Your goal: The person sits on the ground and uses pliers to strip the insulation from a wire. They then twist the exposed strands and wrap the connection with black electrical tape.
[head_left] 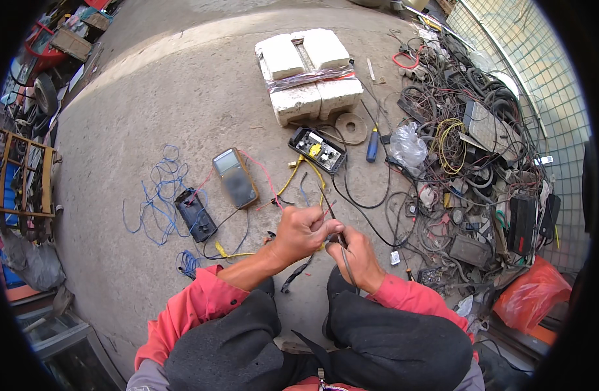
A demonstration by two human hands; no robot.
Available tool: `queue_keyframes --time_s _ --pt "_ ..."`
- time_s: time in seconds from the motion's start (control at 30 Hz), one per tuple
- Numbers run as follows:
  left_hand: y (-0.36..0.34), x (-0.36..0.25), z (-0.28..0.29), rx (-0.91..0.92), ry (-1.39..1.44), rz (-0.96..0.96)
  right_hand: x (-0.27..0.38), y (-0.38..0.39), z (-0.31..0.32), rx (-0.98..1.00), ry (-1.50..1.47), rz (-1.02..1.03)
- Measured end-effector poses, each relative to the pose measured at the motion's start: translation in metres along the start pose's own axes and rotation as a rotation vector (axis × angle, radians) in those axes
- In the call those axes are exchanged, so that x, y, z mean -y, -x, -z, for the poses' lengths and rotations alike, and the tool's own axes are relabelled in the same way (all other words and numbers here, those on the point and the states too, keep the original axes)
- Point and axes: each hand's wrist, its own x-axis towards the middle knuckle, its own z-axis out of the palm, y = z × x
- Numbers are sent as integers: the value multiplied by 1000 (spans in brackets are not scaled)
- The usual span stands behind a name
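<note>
My left hand (302, 231) is closed, thumb and fingers pinching a dark cable. Against it, my right hand (356, 259) also grips the dark cable (349, 274), which hangs down past its palm. Thin red and dark wire ends stick up just above the fingers. Ahead of the hands lies an opened black power adapter (317, 150), its circuit board and yellow transformer showing. To the left, a multimeter (235, 177) in a yellow-brown case rests on the ground with its leads attached. Beside it sits an empty black plastic housing half (195, 215).
A taped white foam block (309, 75) stands ahead, near a round disc (350, 128) and a blue-handled screwdriver (373, 144). A large heap of cables and electronic scrap (475, 150) fills the right side. Tangled blue wire (159, 195) lies left; a wooden frame (22, 173) stands beyond.
</note>
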Motion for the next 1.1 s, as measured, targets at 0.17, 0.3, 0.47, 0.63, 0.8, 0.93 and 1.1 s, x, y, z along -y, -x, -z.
queue_keyframes --time_s 0.17,0.3,0.47,0.63,0.8,0.93,1.1 --pt "0 -3 -8 -32 4 7 -10 2 -3 -41 -90 15" --pt "4 -6 -11 -52 -12 -42 -31 -3 1 5 -821 -494" --pt "6 -4 -9 -10 68 114 -44 -1 27 -252 -788 -368" --pt "5 -4 3 148 114 64 -56 8 26 -70 -228 -102" --pt "3 1 7 208 189 75 -41 9 25 93 -229 -74" --pt "2 2 7 208 162 40 -21 9 22 157 -24 47" --pt "2 5 1 195 157 -56 -24 7 17 124 119 123"
